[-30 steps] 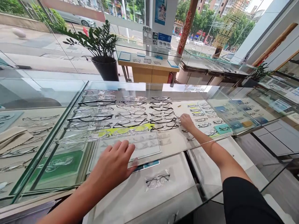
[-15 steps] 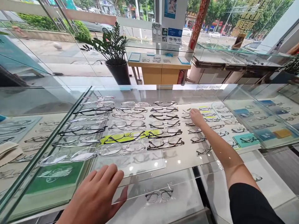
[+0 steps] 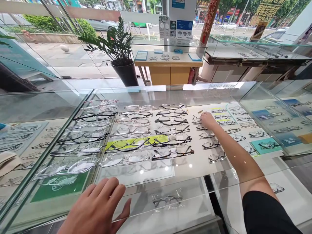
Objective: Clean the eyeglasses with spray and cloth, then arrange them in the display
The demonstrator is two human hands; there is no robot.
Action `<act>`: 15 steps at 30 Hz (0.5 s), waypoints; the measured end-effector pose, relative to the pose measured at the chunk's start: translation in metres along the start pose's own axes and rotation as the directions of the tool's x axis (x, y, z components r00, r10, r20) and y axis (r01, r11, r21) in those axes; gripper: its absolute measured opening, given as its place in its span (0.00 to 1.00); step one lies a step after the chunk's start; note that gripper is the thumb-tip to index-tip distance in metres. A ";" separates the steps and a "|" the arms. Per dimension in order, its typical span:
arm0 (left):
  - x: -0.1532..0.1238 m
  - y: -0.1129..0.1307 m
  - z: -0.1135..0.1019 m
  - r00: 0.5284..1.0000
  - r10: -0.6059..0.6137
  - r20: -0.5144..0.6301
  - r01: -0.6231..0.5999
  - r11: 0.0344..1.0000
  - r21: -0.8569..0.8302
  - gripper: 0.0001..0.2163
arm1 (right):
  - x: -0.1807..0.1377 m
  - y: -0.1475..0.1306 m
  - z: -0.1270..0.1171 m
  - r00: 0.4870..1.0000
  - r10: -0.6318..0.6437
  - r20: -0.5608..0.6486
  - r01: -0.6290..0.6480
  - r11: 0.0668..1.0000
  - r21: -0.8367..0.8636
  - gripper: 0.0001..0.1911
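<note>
My left hand [image 3: 97, 204] is over the near edge of the glass display case, its thumb apart from the bent fingers and nothing held. Inside the case, my right hand [image 3: 209, 121] reaches far in with its fingers closed at a pair of eyeglasses [image 3: 197, 119]; the fingertips are partly hidden. More eyeglasses [image 3: 204, 135] lie in the column just nearer than this hand. Left of it, several rows of eyeglasses [image 3: 172, 121] stand on the glass top. Below my left thumb's side, eyeglasses in clear wrap [image 3: 167, 201] lie on a lower white surface.
A glass pane [image 3: 80, 110] divides the cases on the left. A green card [image 3: 59, 185] and a teal card [image 3: 265, 145] lie inside. Beyond the counter stand a potted plant [image 3: 125, 73] and another display case [image 3: 168, 60] by the window.
The view has shifted slightly, so the counter sits a little differently. My right hand stays at the same eyeglasses. My left hand remains at the near edge.
</note>
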State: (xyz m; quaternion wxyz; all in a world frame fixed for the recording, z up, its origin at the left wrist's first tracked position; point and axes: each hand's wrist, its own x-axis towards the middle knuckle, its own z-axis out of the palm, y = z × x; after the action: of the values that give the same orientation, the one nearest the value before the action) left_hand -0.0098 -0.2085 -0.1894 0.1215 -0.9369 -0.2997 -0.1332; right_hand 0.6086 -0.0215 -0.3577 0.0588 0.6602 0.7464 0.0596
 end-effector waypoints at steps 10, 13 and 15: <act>0.002 0.002 0.002 1.000 -0.007 -0.009 0.007 1.000 0.018 0.05 | 0.002 0.007 -0.002 1.000 0.015 0.024 -0.014 1.000 -0.027 0.27; 0.001 0.002 0.003 1.000 -0.012 -0.004 0.012 1.000 0.016 0.05 | 0.003 0.007 0.001 0.999 0.017 0.027 -0.016 0.999 -0.031 0.30; 0.000 0.002 0.003 1.000 -0.017 -0.005 0.017 1.000 0.017 0.04 | 0.004 0.007 0.003 0.999 0.017 0.029 -0.016 0.999 -0.031 0.31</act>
State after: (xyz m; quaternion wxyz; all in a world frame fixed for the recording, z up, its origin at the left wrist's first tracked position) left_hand -0.0077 -0.2089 -0.1927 0.1292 -0.9329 -0.3084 -0.1340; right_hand 0.6155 -0.0169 -0.3592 0.0793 0.6663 0.7389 0.0618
